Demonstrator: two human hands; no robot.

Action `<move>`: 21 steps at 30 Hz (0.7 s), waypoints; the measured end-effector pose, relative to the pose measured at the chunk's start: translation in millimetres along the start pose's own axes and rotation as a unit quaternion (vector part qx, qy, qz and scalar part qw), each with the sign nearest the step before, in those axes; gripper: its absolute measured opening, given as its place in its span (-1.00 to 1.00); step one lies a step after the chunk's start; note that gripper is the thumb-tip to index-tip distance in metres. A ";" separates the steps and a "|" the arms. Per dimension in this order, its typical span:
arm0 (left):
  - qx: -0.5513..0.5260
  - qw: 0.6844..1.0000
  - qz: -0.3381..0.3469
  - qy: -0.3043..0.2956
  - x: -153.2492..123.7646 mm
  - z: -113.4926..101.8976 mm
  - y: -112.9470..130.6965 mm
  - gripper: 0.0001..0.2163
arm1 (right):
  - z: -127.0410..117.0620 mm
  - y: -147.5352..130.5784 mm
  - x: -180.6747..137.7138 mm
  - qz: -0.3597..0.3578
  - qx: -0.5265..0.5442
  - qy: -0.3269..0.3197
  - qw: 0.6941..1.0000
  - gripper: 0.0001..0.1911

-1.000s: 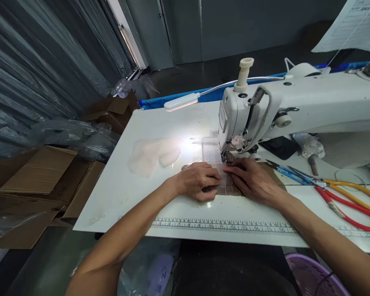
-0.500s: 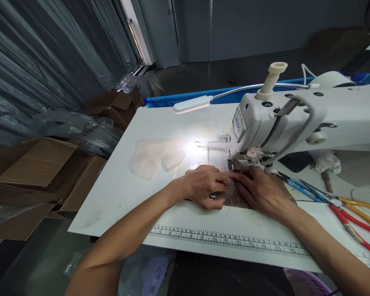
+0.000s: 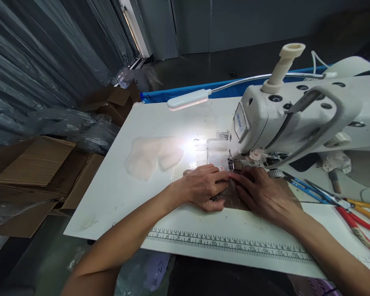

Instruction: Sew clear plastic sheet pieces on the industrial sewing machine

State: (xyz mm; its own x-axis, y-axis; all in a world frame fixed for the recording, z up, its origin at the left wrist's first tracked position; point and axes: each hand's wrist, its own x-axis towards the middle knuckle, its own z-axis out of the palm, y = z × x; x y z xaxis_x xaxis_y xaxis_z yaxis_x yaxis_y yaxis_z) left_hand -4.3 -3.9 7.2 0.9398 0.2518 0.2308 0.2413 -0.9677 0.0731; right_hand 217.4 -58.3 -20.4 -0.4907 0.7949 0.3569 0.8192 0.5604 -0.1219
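My left hand [image 3: 205,187] is closed, its fingers curled onto a thin see-through fabric [image 3: 232,193] in front of the sewing machine [image 3: 249,119]. Something small and shiny shows under its fingers, too covered to name. My right hand [image 3: 259,187] lies just right of it, fingers bent and pressing the same fabric beside the needle area. The fingertips of both hands nearly meet below the presser foot [image 3: 236,165]. Part of the fabric is hidden beneath the hands. A pale sheer cut piece [image 3: 152,156] rests flat on the white table [image 3: 105,197] to the left.
A lit lamp [image 3: 188,100] on a bendy metal neck hangs over the table. Blue-bladed scissors [image 3: 314,191] and red-handled pliers or snips [image 3: 353,224] lie at the right. A printed ruler [image 3: 228,244] runs along the front edge. Open cardboard boxes [image 3: 33,164] stand at the left.
The view has shifted slightly, so the machine looks a little larger and farther right. Both hands stay at the fabric, with only slight finger movement.
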 end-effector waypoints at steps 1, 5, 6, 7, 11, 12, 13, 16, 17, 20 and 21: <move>0.001 1.000 -0.003 0.000 0.1 0.2 0.1 -0.70 | -0.4 -0.3 0.2 0.000 -0.001 0.003 1.000 -0.59; 0.013 1.000 -0.018 0.003 0.5 1.1 1.4 -0.68 | -1.6 -1.0 -1.5 -0.003 0.010 0.002 1.000 -0.60; 0.015 1.000 -0.022 0.003 0.6 1.3 1.5 -0.67 | -1.4 -1.0 -2.0 -0.002 0.013 0.002 1.000 -0.60; 0.016 1.000 -0.026 0.002 0.7 1.5 1.6 -0.67 | -1.0 -0.8 -2.4 0.001 0.016 0.001 1.000 -0.59; 0.008 0.999 -0.038 -0.004 1.0 2.3 0.3 -0.65 | -0.1 0.2 -4.0 0.011 0.035 -0.006 0.999 -0.58; 0.007 0.999 -0.040 -0.006 1.1 2.4 -0.2 -0.64 | -0.4 0.5 -4.6 0.011 0.045 -0.008 0.999 -0.59; 0.007 0.999 -0.041 -0.009 1.3 2.4 -0.5 -0.63 | -1.0 0.7 -5.2 0.009 0.054 -0.008 0.998 -0.60; 0.009 0.999 -0.047 -0.018 2.1 2.3 -1.0 -0.61 | -3.0 0.8 -6.3 0.007 0.066 -0.010 0.998 -0.63; 0.009 0.999 -0.049 -0.021 2.5 2.2 -0.9 -0.60 | -3.5 0.6 -6.1 0.009 0.065 -0.012 0.998 -0.64; 0.006 0.998 -0.055 -0.023 3.7 1.9 -1.0 -0.59 | -4.0 -0.3 -4.6 0.011 0.054 -0.016 0.998 -0.63; 0.005 0.998 -0.058 -0.024 4.1 1.8 -1.2 -0.59 | -3.9 -0.6 -3.9 0.011 0.049 -0.015 0.999 -0.63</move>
State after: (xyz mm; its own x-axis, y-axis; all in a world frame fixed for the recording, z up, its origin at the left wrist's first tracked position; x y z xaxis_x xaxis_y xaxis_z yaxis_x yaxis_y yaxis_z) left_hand -0.3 -1.7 6.3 0.9160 0.3615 0.1740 0.3513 -0.9322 0.0872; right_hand 220.0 -62.6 -18.1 -0.4834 0.8124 0.3260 0.7974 0.5623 -0.2189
